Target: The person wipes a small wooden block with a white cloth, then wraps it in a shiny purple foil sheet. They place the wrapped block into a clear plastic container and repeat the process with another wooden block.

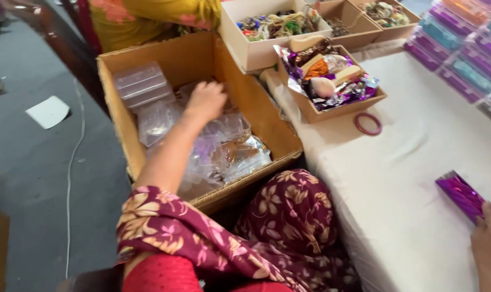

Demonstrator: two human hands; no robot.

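So, left hand deep in the carton

Left hand (205, 100) reaches into the carton (164, 57), fingers curled down among clear bags (224, 146); can't tell if that grip has caught one. Right hand (490, 243) rests on the desk (413, 162), fingertips touching a purple packet (460, 194), nothing clamped.

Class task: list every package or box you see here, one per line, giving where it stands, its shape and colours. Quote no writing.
Large cardboard box: on the floor, left; brown, open, holding clear plastic packets; left hand inside.
Small tray box: table edge; tan, purple foil wrappers.
Purple foil packet: table, right; flat, shiny, by right hand.
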